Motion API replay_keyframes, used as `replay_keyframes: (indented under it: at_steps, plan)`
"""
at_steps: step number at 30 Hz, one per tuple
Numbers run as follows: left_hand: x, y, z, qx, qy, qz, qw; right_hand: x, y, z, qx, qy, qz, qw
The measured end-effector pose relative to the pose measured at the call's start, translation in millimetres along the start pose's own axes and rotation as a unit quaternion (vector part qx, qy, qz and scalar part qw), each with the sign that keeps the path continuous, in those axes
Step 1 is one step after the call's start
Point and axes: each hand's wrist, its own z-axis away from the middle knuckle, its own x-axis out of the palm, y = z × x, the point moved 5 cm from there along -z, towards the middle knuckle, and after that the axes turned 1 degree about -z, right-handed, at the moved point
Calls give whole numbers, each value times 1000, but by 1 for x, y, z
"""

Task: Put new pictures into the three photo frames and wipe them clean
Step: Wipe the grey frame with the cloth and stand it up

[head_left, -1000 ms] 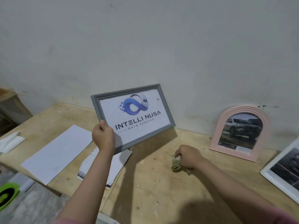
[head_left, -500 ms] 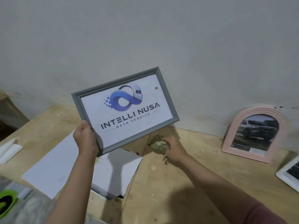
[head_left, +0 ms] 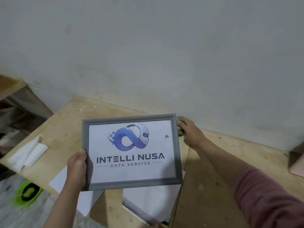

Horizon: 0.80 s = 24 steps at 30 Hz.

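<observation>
The left hand (head_left: 77,168) is wrapped around the left edge of the grey photo frame (head_left: 131,152), thumb on the front rail and the other fingers hidden behind it. It holds the frame up above the wooden table (head_left: 213,170), face to the camera and nearly level. Inside the frame sits a white picture (head_left: 131,155) with a blue looped logo and the words INTELLI NUSA DATA SERVICE; a small brown speck shows on its upper right.

The right hand (head_left: 190,134) lies just beyond the frame's top right corner, its fingers curled over a greenish cloth (head_left: 180,120) near the wall (head_left: 148,55). Most of the cloth is covered, so it may be gripped or merely pressed down.

Under the frame lie loose white sheets (head_left: 153,204), and a folded white paper (head_left: 28,153) rests well apart at the table's left end. A pink edge (head_left: 296,168) shows blurred at far right.
</observation>
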Motion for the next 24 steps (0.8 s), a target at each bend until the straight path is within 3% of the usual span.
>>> replay_keyframes:
  at_steps: [4, 7, 10, 12, 14, 17, 19, 20, 21, 24]
  plan:
    - [5, -16, -8, 29, -33, -30, 999, 24, 1, -7, -18, -114, 159, 981]
    - [8, -33, -13, 27, -61, -45, 997, 32, 6, -6, 30, -177, 185, 966]
    - [13, -42, -13, 29, -80, -64, 994, 19, -5, -4, 32, -125, 143, 981]
    - [20, -44, -10, 32, -91, -70, 993, 0, -14, 11, 81, -12, -20, 996]
    - [30, -45, -9, 33, -100, -67, 992, -19, -19, 38, 174, 110, -222, 953]
    - [48, -42, -3, 29, -125, -63, 990, -42, -30, 90, 325, 194, -438, 816]
    - [63, -36, 3, 35, -142, -59, 987, -49, -40, 124, 371, 196, -556, 718]
    - [71, -32, 9, 40, -150, -54, 986, -53, -45, 140, 382, 188, -574, 699]
    - [81, -28, 14, 48, -161, -49, 985, -56, -46, 156, 389, 187, -563, 704]
    - [114, -13, 33, 68, -194, -27, 978, -63, -37, 189, 405, 215, -475, 751]
